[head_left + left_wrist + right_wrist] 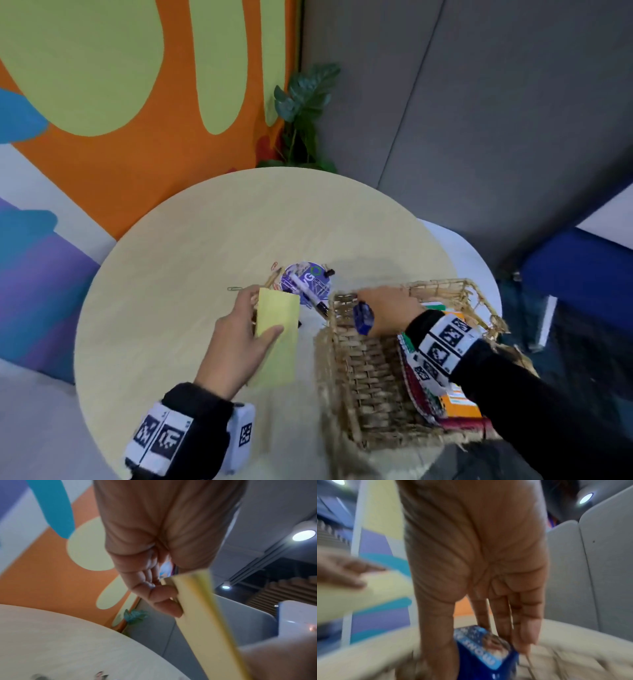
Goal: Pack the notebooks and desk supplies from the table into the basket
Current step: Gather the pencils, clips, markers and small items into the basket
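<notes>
Round table (171, 274) bears basket (359, 370), marker (310, 293), perhaps paperclips (234, 288).

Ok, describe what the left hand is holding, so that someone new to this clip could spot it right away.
Start at the round table, then the wicker basket at its right edge. Just left of the basket, the left hand grips a pad above the tabletop. It is plain pale yellow and oblong, unlike the blue printed box the right hand holds over the basket.

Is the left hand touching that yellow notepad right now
Touching. In the head view the left hand has its thumb on top of the yellow notepad; the left wrist view shows fingers curled against its underside.
</notes>
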### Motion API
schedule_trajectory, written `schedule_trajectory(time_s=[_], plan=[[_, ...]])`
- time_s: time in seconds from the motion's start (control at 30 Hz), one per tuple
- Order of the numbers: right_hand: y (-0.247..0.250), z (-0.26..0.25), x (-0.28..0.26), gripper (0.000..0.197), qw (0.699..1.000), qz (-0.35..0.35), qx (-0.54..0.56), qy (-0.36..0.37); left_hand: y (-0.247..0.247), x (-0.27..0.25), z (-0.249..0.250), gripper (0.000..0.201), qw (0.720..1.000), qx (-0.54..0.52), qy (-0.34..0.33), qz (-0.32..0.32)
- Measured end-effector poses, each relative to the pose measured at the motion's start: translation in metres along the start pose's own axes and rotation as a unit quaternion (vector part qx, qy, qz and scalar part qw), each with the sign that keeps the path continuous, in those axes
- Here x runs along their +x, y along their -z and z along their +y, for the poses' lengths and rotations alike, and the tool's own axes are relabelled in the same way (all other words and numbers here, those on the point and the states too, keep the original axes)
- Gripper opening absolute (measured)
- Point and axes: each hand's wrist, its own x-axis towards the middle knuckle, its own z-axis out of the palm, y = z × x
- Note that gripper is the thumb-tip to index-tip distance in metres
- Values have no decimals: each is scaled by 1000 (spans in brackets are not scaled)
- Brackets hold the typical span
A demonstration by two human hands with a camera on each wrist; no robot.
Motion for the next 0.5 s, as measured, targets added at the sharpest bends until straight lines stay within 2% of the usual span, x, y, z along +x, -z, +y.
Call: schedule_trajectory(time_s=[0.1, 0.17, 0.3, 0.43, 0.5], plan=[[-40, 10, 11, 42, 997, -29, -76, -13, -13, 10, 26, 74, 998, -38, -44, -28], [-58, 11, 16, 44, 987, -22, -159, -7, -24, 15, 38, 67, 996, -28, -73, -40], [-75, 9, 21, 39, 968, 5, -251, 1, -48, 26, 57, 34, 991, 57, -107, -65], [-76, 10, 18, 35, 963, 7, -270, -9, -81, 39, 73, 34, 980, 111, -101, -130], [-75, 13, 12, 45, 965, 28, -260, -9, -98, 45, 80, 34, 968, 159, -84, -174]])
